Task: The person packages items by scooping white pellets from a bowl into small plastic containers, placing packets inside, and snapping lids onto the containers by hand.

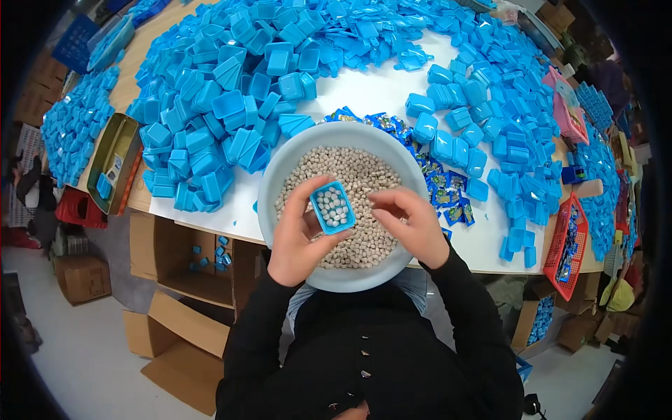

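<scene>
Over the bowl (358,281), the left hand (290,246) grips the small box (339,229) of pellets (332,204), long axis pointing roughly away from the body. The right hand (423,225) is just right of the box, fingers narrowed; whether they pinch anything is unclear.

Workshop, heaped blue plastic boxes (228,105).

Two hands (295,234), one basin (274,171), one held tub (333,208), one olive tin (120,136), one pink basket (560,110); loose blue tubs (228,105), perhaps hundreds.
</scene>
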